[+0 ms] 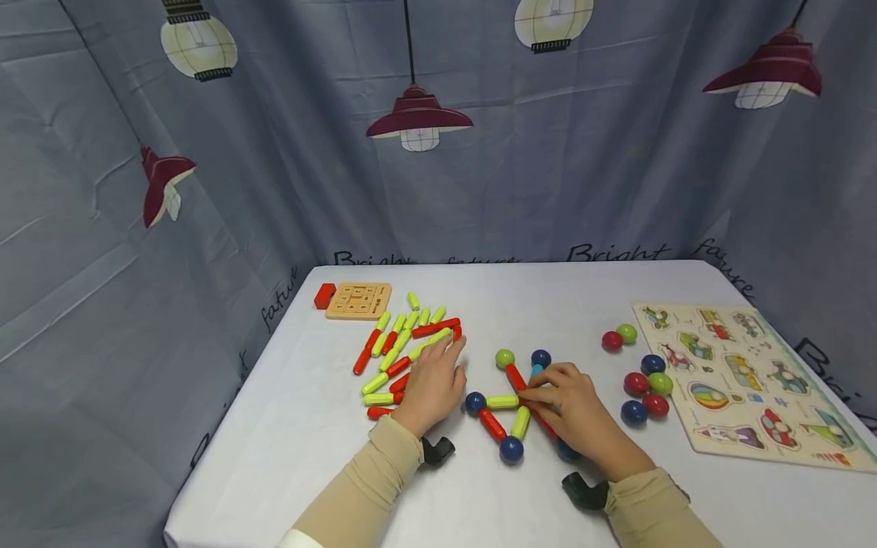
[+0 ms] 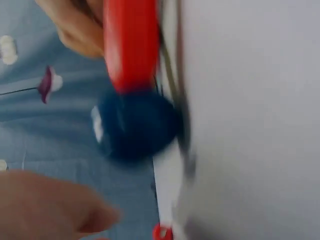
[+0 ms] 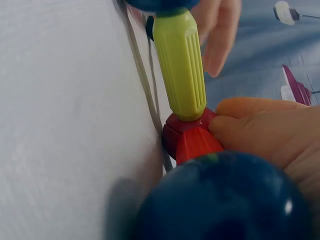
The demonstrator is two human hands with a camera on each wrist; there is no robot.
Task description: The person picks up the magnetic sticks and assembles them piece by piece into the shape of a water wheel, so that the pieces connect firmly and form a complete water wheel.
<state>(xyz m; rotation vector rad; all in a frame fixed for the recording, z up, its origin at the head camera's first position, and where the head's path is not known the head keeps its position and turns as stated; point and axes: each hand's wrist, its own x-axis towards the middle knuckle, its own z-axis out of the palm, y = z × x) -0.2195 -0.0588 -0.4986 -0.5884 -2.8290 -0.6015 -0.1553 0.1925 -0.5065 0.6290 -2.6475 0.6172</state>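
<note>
Lime stick [image 3: 182,65] meets red ball [image 3: 173,131] (right hand [image 1: 578,409] holding it).

Glossy blue ball [image 3: 227,200], ridged lime stick [image 3: 181,65], creased cloth backdrop [image 1: 479,202]

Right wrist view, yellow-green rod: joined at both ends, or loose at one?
The yellow-green rod looks joined at both ends: one meets the navy ball above, the other the dark red ball the right hand touches.
</note>
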